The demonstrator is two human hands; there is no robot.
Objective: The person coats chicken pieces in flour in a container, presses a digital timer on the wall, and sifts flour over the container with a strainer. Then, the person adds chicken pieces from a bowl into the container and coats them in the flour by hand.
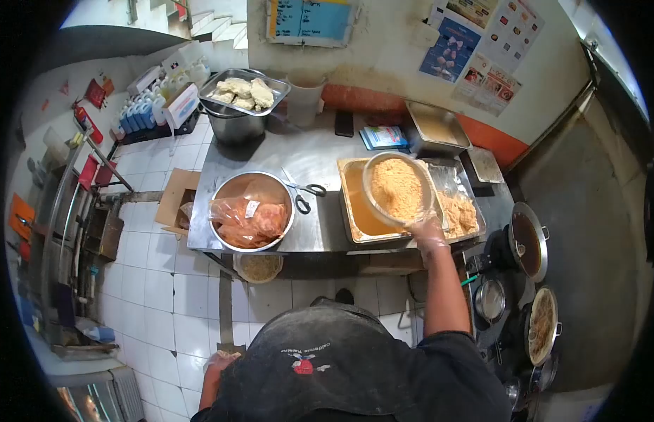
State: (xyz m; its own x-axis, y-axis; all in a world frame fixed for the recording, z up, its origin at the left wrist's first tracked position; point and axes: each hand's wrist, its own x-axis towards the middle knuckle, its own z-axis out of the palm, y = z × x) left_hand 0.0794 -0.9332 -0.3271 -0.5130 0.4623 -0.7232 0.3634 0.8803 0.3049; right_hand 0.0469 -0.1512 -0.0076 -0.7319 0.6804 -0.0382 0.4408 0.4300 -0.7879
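My right hand (429, 235), in a clear plastic glove, grips the near rim of a round, shallow sieve-like bowl (367, 186). Orange-tan breading crumbs (397, 191) fill it. It is held over a rectangular metal pan (344, 211) of yellowish-brown liquid and overlaps the tray (479, 211) on the right, where more breaded pieces (459, 214) lie. Down at my side, away from the table, my left hand (220, 361) is also gloved; it appears loosely open with nothing visible in it. Whether the bowl's bottom is mesh is hidden by the crumbs.
Left on the steel table (313, 228) are a metal bowl (290, 225) with bagged raw meat (253, 218) and black-handled scissors (304, 200). Behind sit a pot (235, 129) under a tray of pale battered pieces (242, 93) and a phone (344, 124). Pans of brown oil (527, 243) stand right.
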